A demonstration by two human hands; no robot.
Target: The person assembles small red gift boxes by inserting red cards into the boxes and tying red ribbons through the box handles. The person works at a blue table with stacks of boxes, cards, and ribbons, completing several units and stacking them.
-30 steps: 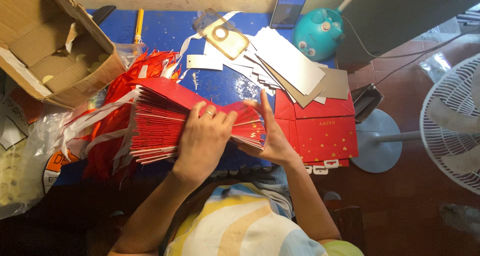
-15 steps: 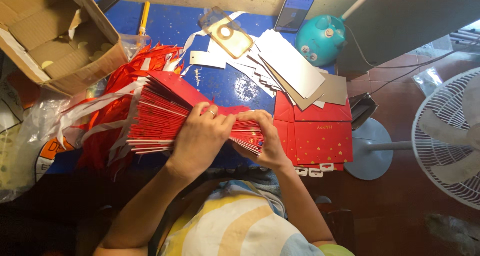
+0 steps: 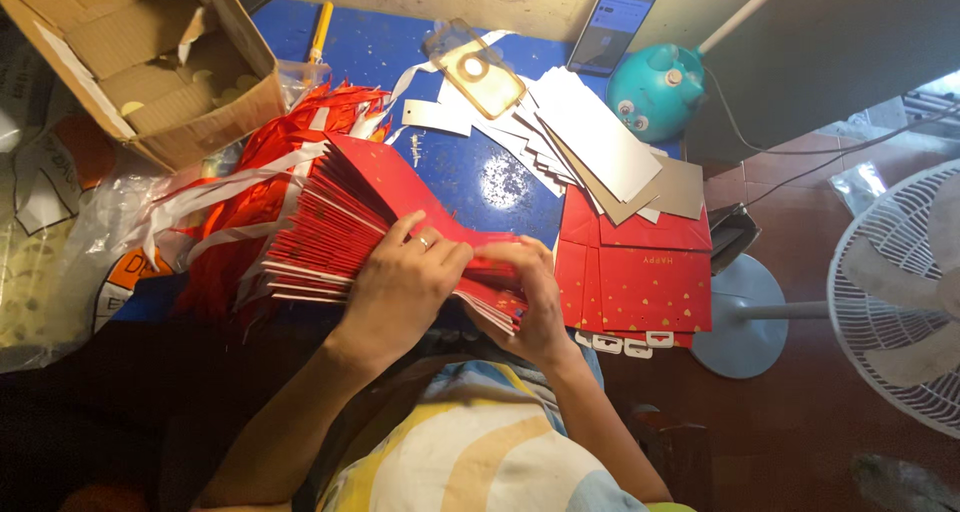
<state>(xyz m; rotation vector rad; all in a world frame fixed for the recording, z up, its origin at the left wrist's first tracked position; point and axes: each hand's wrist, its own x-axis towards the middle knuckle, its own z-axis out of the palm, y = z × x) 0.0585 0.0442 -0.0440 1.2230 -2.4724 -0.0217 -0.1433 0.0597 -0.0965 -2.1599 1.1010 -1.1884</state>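
Observation:
A thick fanned stack of red paper envelopes (image 3: 330,222) lies across the front of the blue table (image 3: 480,177). My left hand (image 3: 405,287) presses down on top of the stack near its right end, a ring on one finger. My right hand (image 3: 530,292) grips the stack's right end, fingers curled over its edge. Just right of my hands lies a flat pile of red envelopes with gold dots (image 3: 640,282), white tabs showing at its bottom edge.
An open cardboard box (image 3: 150,67) sits at the back left above red and white paper strips (image 3: 250,172). White and grey cards (image 3: 590,142), a teal round gadget (image 3: 655,92), a phone (image 3: 615,17) and a yellow pen (image 3: 320,32) lie farther back. A white fan (image 3: 895,302) stands on the floor at right.
My right hand has closed in from spread fingers to a grip on the stack's right end. My left hand has stayed on top of the stack.

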